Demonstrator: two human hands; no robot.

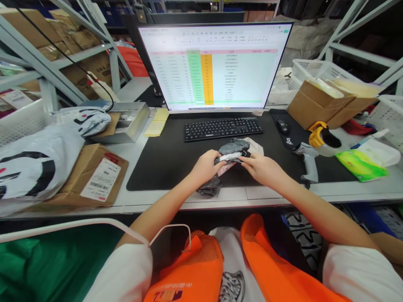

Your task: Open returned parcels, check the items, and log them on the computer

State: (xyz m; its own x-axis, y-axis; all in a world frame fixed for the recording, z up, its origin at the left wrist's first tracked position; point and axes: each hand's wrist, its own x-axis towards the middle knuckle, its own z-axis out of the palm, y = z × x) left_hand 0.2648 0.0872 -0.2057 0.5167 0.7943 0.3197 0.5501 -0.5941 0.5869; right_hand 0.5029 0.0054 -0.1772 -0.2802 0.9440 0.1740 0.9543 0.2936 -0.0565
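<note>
Over the black desk mat [163, 167], both hands meet at a crumpled dark plastic mailer bag [234, 146] with something white showing in its opening. My left hand [206, 167] grips the bag's left side between thumb and fingers. On the other side, my right hand [261, 167] pinches its edge near the white part. What lies inside the bag is mostly hidden. Below my left hand, a dark piece of plastic [210, 187] hangs at the mat's front edge. A black keyboard [223, 128] lies just behind the bag.
A lit monitor [239, 75] stands at the back. Left are a cardboard parcel [94, 176], white plastic bags [37, 163] and yellow sticky notes [157, 121]. Right are a mouse [282, 127], a barcode scanner [308, 161], a tape dispenser [323, 138] and a green packet [362, 164].
</note>
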